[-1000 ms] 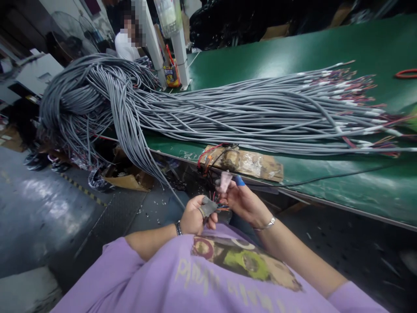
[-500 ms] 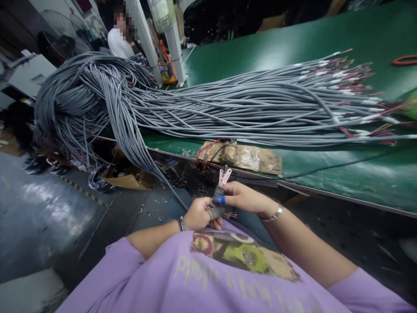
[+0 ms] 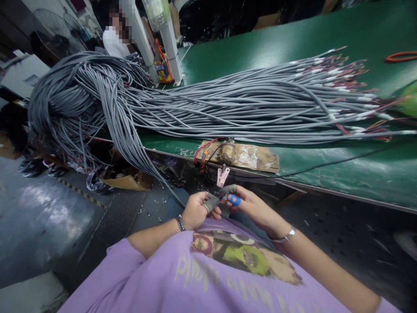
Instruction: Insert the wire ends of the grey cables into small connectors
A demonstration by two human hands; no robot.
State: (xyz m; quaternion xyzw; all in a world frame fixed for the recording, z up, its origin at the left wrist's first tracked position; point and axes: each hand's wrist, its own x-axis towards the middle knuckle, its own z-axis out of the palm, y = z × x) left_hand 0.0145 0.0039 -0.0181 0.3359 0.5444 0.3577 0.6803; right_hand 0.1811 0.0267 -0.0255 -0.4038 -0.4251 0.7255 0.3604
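My left hand (image 3: 196, 210) is closed near my chest, a grey cot on its thumb, pinching the end of a grey cable with thin coloured wires (image 3: 222, 199) sticking out. My right hand (image 3: 252, 205) meets it from the right, fingers pinched on those wire ends; it wears a blue finger cot (image 3: 233, 199) and holds a small pink tool (image 3: 222, 175) that points up. The cable runs off to the left toward the big grey cable bundle (image 3: 208, 102) lying across the green table (image 3: 342, 169).
A taped cardboard pad (image 3: 247, 157) with red and black wires sits on the table edge. An orange cable loop (image 3: 400, 56) lies at the far right. A white post (image 3: 169, 41) stands behind the bundle; another person in white (image 3: 114, 41) sits far left. Scraps litter the floor.
The two hands have stayed together over my lap. My right hand has lowered and turned, so the blue cot now points left and the pink tool stands above the fingers.
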